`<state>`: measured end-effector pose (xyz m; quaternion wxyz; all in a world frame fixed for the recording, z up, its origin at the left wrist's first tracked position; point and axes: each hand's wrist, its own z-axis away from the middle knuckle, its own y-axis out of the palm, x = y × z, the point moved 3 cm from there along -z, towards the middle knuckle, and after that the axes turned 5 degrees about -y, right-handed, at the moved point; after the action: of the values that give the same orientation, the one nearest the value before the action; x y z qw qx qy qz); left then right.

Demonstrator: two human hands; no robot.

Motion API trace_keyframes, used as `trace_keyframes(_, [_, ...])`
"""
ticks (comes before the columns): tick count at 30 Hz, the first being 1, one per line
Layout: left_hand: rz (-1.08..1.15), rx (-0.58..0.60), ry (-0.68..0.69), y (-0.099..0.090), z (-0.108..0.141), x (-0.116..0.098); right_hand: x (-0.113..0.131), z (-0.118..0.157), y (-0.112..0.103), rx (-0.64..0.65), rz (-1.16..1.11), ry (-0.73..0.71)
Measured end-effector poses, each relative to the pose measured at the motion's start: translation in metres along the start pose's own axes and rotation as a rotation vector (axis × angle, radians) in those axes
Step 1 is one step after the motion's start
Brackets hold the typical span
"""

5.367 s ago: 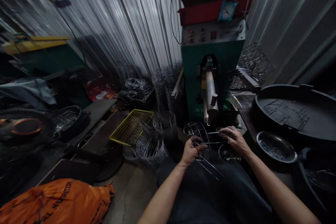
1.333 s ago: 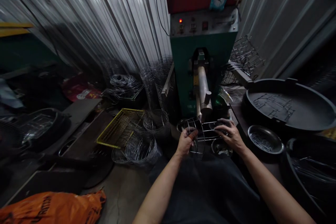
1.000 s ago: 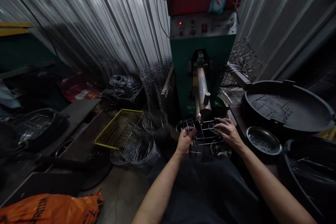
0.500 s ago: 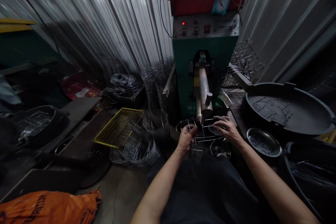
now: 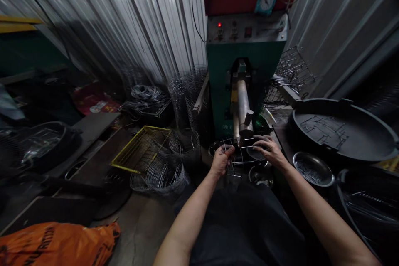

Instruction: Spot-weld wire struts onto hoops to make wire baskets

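The wire frame (image 5: 239,162) is bright, thin metal: slender curved wires crossed by straight rods, open between, its far parts hard to make out against the dark. It is held up in front of the person's dark apron (image 5: 246,224), just below the blunt tip of the metal electrode arm (image 5: 243,95); whether they touch cannot be told.

That arm juts from a green machine (image 5: 218,75) whose control panel (image 5: 262,31) shows a lit red lamp, with a teal-rimmed clock (image 5: 266,1) above. Corrugated metal wall (image 5: 124,16) runs behind. On the bench (image 5: 286,143) to the right, a metal bowl (image 5: 330,179) of small pieces sits near the left edge, beside a round black pan (image 5: 364,133) holding wire parts. A yellow wire basket (image 5: 132,143) and an orange bag (image 5: 62,241) are on the left.

Both forearms angle inward. The left hand (image 5: 220,161) pinches the frame between thumb and bent fingers; the right hand (image 5: 270,151) reaches leftward, fingertips at the rod ends, its grip unclear.
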<state>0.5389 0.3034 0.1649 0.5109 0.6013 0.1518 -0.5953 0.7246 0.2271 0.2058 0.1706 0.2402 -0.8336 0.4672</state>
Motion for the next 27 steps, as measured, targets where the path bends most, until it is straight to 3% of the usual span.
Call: trace_keyframes(27, [-0.034,0.001,-0.012,0.0005,-0.0030,-0.0049,-0.0044,0.0011,0.0032,0.005,-0.070,0.048])
